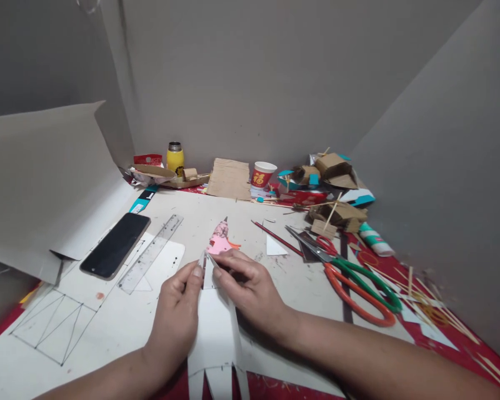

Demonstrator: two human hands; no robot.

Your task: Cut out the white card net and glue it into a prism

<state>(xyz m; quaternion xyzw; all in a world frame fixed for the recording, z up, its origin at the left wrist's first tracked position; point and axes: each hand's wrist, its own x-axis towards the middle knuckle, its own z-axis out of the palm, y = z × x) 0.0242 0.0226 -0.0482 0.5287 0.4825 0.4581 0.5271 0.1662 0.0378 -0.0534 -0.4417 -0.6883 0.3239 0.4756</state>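
Observation:
Both my hands press on a white folded card piece (215, 333) that runs from the table's front edge to a pointed tip. My left hand (178, 316) pinches the left side of the tip with thumb and fingers closed on it. My right hand (250, 289) pinches the right side of the same tip. A pink glue gun (220, 241) lies just beyond the tip, nose pointing away from me.
A black phone (115, 244) and a clear ruler (150, 253) lie to the left on a white sheet with pencil lines (54, 325). Orange scissors (350, 291) and green scissors (369, 280) lie to the right. Cardboard scraps (333, 189), a red paper cup (262, 174) and a yellow bottle (175, 158) stand at the back.

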